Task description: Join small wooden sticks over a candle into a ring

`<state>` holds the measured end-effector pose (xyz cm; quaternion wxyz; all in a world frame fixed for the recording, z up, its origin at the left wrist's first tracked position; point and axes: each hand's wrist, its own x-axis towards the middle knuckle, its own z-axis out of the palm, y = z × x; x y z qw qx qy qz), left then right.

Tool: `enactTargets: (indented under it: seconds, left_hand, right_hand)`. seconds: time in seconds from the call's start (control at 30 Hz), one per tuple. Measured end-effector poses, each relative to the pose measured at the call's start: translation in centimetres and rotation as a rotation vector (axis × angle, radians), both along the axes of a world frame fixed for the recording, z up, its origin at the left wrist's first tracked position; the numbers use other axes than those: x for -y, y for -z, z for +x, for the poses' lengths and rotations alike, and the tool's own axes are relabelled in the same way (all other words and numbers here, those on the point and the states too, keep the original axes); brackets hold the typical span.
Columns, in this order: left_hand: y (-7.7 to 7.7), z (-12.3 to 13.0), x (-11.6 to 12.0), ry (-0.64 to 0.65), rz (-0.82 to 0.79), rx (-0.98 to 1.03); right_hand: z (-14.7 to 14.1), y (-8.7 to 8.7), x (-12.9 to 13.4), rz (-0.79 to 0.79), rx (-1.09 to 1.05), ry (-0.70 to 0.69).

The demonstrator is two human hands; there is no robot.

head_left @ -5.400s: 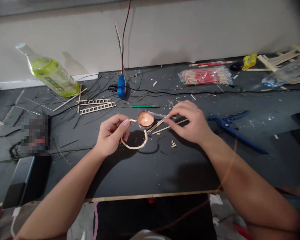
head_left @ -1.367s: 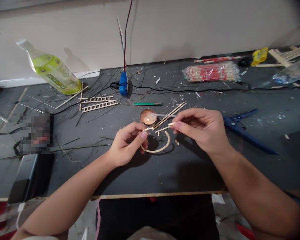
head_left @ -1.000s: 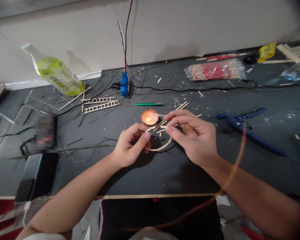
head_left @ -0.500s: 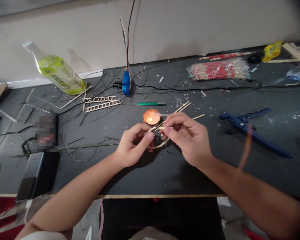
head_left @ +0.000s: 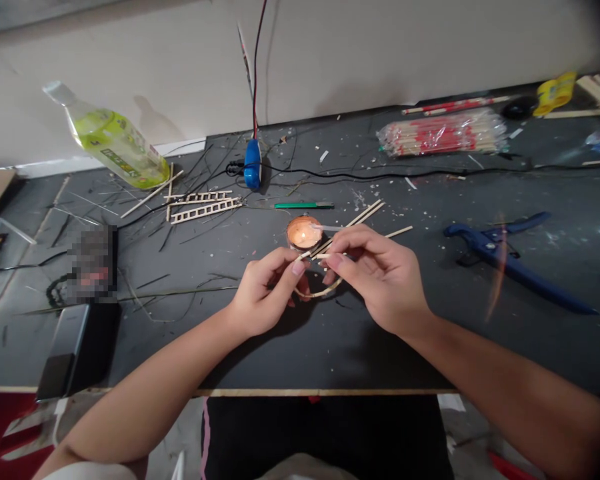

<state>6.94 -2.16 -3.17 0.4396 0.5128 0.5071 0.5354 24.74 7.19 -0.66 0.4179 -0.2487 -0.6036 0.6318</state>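
Note:
My left hand (head_left: 267,290) and my right hand (head_left: 380,273) are close together over the table, each pinching a pale end of a thin bent wooden strip (head_left: 323,292). The strip curves below my fingers like a ring, and a small gap shows between the two ends. Just beyond my fingertips a lit candle (head_left: 305,235) burns in a small round cup. A thin whitish translucent stick (head_left: 330,229) reaches from the cup's edge toward my right fingers; whether they hold it is hidden. Loose thin wooden sticks (head_left: 367,212) lie beside the right hand.
A green cutter (head_left: 303,206) lies behind the candle, with small wooden ladder-like frames (head_left: 207,210) to its left. Blue pipe shears (head_left: 520,260) rest at right. A bottle (head_left: 117,147), a packet of sticks (head_left: 443,133) and a black cable (head_left: 380,178) are farther back.
The view has shifted slightly. My hands stay at nearly the same spot, still pinching both ends of the strip, with only small finger movement.

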Motion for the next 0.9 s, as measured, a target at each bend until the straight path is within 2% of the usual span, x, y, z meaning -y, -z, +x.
enactTargets:
  seconds: [0.37, 0.9]
  left_hand:
    - [-0.12, -0.23, -0.01, 0.018, 0.069, -0.141]
    - [-0.22, -0.21, -0.05, 0.005, 0.11, -0.216]
  right_hand:
    - [-0.08, 0.14, 0.09, -0.088, 0.016, -0.015]
    - [0.04, 0.11, 0.23, -0.106, 0.025, -0.043]
